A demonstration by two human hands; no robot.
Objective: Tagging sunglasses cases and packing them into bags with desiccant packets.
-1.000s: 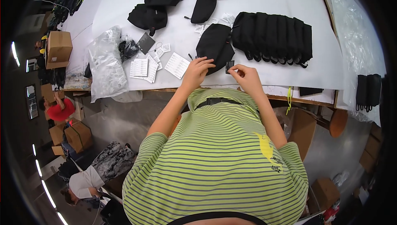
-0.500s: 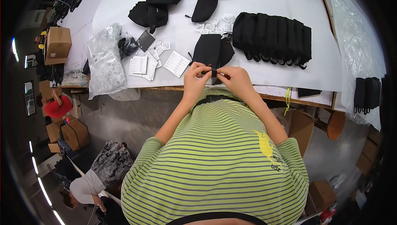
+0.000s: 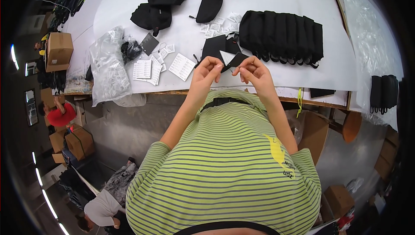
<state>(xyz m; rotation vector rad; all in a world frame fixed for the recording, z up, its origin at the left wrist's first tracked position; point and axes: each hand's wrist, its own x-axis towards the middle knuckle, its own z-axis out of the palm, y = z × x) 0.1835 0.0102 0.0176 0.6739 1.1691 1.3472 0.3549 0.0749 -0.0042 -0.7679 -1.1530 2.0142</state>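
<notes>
A black fabric pouch lies on the table in front of me, its near part hidden by my hands. On it rests a black hang tag, with a white triangular patch beside it. My left hand is closed in a pinch at the pouch's near left edge. Close by, my right hand has its fingertips pinched together near the black tag. Whatever either hand pinches is too small to make out. A gap separates the two hands.
A row of black pouches lies to the right. More black pouches are spread at the back. White printed tags, a white card and a clear plastic bag lie leftward. A person in white is lower left.
My hands have drawn apart from their joined pinch at the table's near edge and shifted slightly away from me. The black tag and white patch now show between them.
</notes>
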